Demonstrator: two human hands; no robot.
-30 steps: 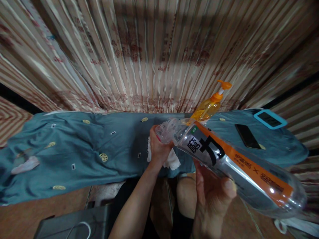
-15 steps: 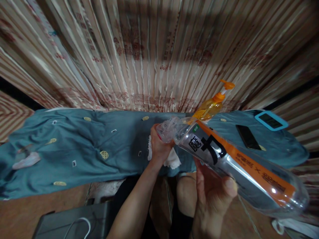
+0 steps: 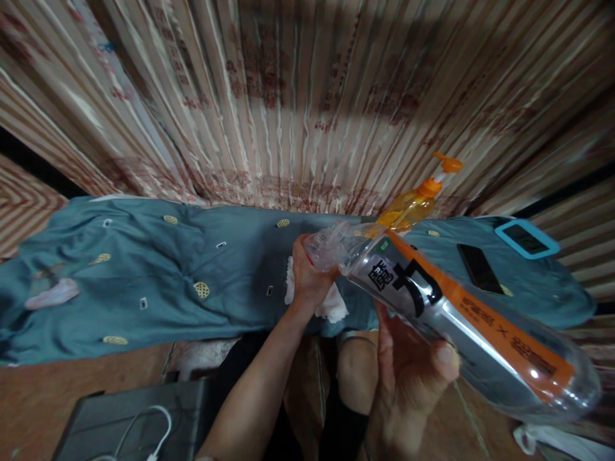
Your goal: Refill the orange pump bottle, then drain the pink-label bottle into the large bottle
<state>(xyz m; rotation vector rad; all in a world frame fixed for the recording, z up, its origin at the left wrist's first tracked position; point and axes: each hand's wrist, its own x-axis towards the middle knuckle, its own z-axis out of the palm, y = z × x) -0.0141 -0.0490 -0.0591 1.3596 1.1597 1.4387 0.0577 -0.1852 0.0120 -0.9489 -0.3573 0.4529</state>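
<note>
My right hand (image 3: 416, 365) is wrapped under a large clear plastic bottle (image 3: 442, 320) with a silver and orange label. The bottle lies tilted, base toward the lower right, its narrow end up against a small clear plastic piece (image 3: 329, 246). Closed round that piece is my left hand (image 3: 310, 278); whether it is a cup or another container I cannot make out. A white lace-edged cloth (image 3: 332, 304) lies partly hidden beneath my left wrist. Just behind the big bottle stands a pump bottle (image 3: 408, 208) of yellow liquid with an orange pump top.
The narrow table has a blue-green patterned cloth (image 3: 158, 275). On its right are a black phone (image 3: 480, 267) and a blue-framed display (image 3: 527, 239); a pinkish-white crumpled thing (image 3: 52, 293) lies far left. Pleated curtains (image 3: 298, 115) hang behind. A grey case (image 3: 129, 416) with a white cable is at lower left.
The view has shifted slightly. Both hands keep the same hold, and the bottle and clear piece stay together at about the same tilt.
</note>
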